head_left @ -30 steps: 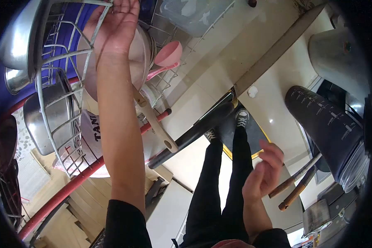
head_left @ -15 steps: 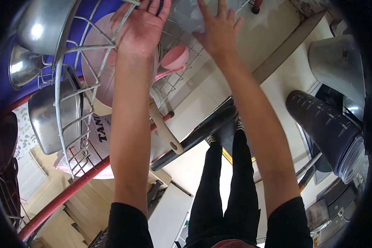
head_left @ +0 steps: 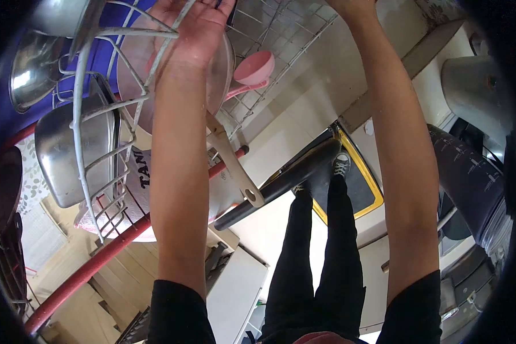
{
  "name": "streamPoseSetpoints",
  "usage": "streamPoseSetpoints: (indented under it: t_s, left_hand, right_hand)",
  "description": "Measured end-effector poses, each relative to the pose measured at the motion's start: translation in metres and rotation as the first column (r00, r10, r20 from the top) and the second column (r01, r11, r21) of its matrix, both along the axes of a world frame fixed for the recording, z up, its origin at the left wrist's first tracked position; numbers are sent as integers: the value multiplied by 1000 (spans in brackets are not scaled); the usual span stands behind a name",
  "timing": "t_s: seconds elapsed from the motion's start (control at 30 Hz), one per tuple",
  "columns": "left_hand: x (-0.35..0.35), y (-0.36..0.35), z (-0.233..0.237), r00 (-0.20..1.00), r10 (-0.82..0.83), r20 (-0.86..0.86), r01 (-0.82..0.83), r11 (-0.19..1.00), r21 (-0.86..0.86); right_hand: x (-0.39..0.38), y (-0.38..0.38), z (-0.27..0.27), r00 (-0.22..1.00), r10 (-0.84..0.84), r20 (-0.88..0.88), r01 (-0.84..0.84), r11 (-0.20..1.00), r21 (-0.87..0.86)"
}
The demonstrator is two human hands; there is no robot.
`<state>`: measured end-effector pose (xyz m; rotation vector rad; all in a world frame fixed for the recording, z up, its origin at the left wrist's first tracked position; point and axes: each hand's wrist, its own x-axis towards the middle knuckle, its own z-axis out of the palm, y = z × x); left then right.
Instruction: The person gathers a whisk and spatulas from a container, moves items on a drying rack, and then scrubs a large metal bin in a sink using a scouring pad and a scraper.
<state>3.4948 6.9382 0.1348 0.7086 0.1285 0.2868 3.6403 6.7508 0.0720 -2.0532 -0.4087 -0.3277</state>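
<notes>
My left hand (head_left: 196,33) is palm up at the top, behind a wire of the white dish rack (head_left: 80,120). Its visible fingers are stretched out, with their tips partly cut off by the frame edge. Next to the hand is a large pale pink round dish (head_left: 133,77), partly covered by my forearm. Just to the right, a pink bowl (head_left: 254,69) rests on the rack's wire shelf (head_left: 295,49), above a pink handle (head_left: 246,89). My right hand (head_left: 352,4) is at the upper edge; its fingers are out of view, so what it holds cannot be seen.
Steel pans (head_left: 69,152) and a steel bowl (head_left: 37,77) stand in the rack at left. A beige handle (head_left: 235,163) sticks out below, near a red bar (head_left: 92,272). At right are a dark measuring bottle (head_left: 470,172), a metal pot (head_left: 476,89) and a ledge (head_left: 395,74).
My right hand has moved up and right, mostly out of view. The cloudy, see-through thing beside it has left the spot over the wire shelf. My left hand has shifted only slightly upward.
</notes>
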Motion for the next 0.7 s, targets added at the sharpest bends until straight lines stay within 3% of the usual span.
streamPoseSetpoints:
  t_s: [0.13,0.23,0.33,0.43,0.53,0.6,0.67,0.7]
  left_hand:
    - [-7,-2,2,996,24,-86,-25,1000,-14]
    - [-14,-4,3,997,-61,-41,61,998,2]
    - [-17,5,0,974,54,-219,-65,997,-44]
    - [-40,7,16,964,-164,-208,120,970,-210]
    - [-87,-51,41,875,260,-408,-208,964,168]
    - [-144,-76,46,878,284,-386,-169,937,306]
    - [-215,-94,32,815,397,-422,-58,780,623]
    - [-240,-105,20,683,529,-504,-6,694,720]
  right_hand:
    - [-32,-3,-9,994,40,104,-34,998,-58]
    - [-62,-6,-23,972,105,211,-80,989,-124]
    - [-74,-14,-33,980,161,116,-137,971,-194]
    - [-90,-23,-39,982,187,21,-174,949,-264]
    - [-132,-21,-31,986,159,-40,-162,983,-91]
    - [-168,-31,-20,957,265,-115,-254,962,100]
    - [-203,-48,10,834,363,-415,-306,931,199]
    - [-220,-54,11,770,401,-496,-316,915,250]
